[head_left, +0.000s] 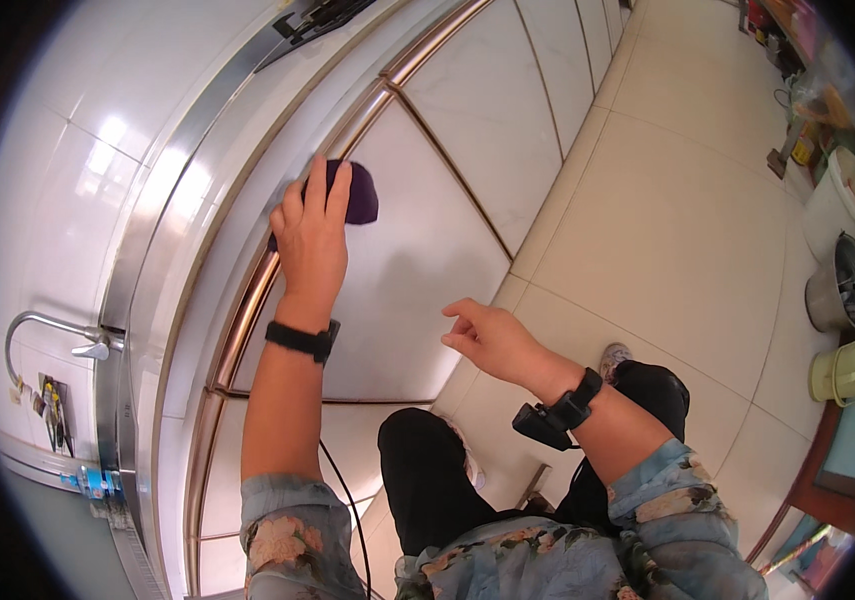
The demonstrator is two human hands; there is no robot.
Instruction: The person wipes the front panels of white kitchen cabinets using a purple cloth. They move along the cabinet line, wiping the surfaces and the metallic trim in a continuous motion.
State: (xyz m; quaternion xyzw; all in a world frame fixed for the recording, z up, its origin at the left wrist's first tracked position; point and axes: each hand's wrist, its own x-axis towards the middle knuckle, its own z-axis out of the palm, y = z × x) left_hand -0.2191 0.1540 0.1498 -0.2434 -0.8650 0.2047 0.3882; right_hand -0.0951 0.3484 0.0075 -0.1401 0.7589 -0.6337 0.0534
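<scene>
My left hand (312, 238) presses a dark purple cloth (361, 196) against the copper-coloured metal edge trim (251, 304) along the top of a white cabinet door (412, 247). Part of the cloth hangs over the door's face, and the rest is hidden under my palm and fingers. Lower and to the right, my right hand (498, 337) is held in the air in front of the door, fingers curled loosely, with nothing in it. Black straps with small devices circle both wrists.
A steel faucet (52, 319) stands at the left by the steel-edged counter (172, 172). Along the right are a white bucket (829, 202) of green stalks, a steel pot (825, 296) and a pale green container (847, 371). A black cable hangs beside my left arm.
</scene>
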